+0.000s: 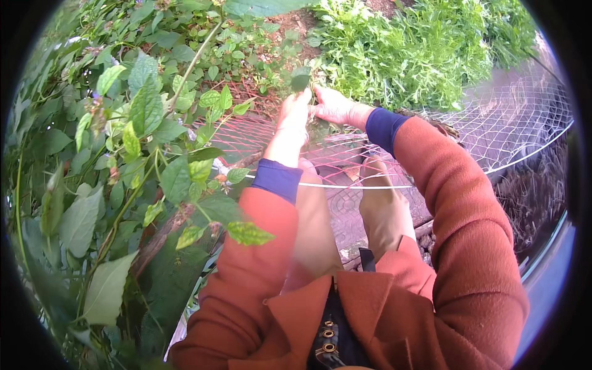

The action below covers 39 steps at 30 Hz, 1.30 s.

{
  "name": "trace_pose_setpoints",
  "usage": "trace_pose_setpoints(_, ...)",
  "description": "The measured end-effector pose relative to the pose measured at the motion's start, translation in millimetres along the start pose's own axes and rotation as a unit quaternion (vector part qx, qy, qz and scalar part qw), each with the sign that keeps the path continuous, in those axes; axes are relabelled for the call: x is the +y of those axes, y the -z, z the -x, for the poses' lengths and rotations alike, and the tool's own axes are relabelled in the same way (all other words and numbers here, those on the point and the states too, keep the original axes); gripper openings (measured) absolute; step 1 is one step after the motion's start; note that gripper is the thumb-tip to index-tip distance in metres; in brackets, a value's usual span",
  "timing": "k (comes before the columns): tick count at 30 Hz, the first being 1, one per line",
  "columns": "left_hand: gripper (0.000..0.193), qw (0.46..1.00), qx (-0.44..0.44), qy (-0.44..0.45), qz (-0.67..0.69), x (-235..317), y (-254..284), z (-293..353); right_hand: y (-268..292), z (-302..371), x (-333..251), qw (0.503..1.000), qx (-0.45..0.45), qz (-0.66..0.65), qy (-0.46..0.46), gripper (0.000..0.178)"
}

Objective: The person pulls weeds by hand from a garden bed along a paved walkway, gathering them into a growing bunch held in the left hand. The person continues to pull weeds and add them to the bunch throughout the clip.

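Observation:
Both arms, in rust-coloured sleeves with dark blue cuffs, reach forward over a low net. My left hand (293, 117) is closed, its fingers pressed together around a leafy green stem (301, 80). Right beside it, my right hand (335, 106) is closed on the same greenery, its fingertips almost meeting those of the left. Bright light washes out the left hand, and part of the stem is hidden by the fingers. Below the hands stretches red netting (237, 137), edged by a white cord (333, 185).
Tall leafy plants (148, 105) crowd the left, some leaves close to my left sleeve. Feathery bright green plants (413, 49) grow beyond the net. White netting (518, 117) spreads at the right, above a dark shaggy mass (533, 185). My bare feet (379, 197) stand near the cord.

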State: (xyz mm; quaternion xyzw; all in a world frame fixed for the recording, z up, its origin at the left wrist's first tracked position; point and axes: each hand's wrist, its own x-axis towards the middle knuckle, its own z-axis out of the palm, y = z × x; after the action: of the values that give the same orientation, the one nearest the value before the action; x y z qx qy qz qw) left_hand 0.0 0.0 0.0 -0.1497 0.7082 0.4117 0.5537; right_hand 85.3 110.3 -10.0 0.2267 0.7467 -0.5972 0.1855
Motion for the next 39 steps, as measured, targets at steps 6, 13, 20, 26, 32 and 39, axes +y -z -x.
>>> trace_pose_setpoints(6,0.034,0.992,-0.004,-0.026,0.123,35.0,-20.5,72.5,19.1,15.8,-7.5,0.999,-0.021,-0.027,0.009,0.071)
trace_pose_setpoints(13,0.047,0.984,-0.041,-0.033,0.169,62.1,-32.4,134.1,74.2,58.4,-85.4,0.995,0.011,0.098,0.02,0.062)
trace_pose_setpoints(20,0.057,0.954,-0.183,-0.072,0.227,95.2,-69.0,198.9,129.5,126.6,-135.7,0.997,0.068,0.016,-0.037,0.052)
trace_pose_setpoints(26,0.06,0.946,-0.238,-0.105,0.192,115.5,-126.9,263.9,168.9,195.6,-122.7,0.989,0.141,-0.05,0.001,0.049)
trace_pose_setpoints(32,0.068,0.935,-0.272,-0.213,0.08,113.5,-187.3,326.6,195.6,263.8,-107.8,0.952,0.246,-0.17,0.062,0.032)
trace_pose_setpoints(39,0.059,0.893,-0.326,-0.306,-0.045,109.8,-215.4,386.6,197.3,351.1,-133.2,0.859,0.338,-0.382,0.04,0.021)
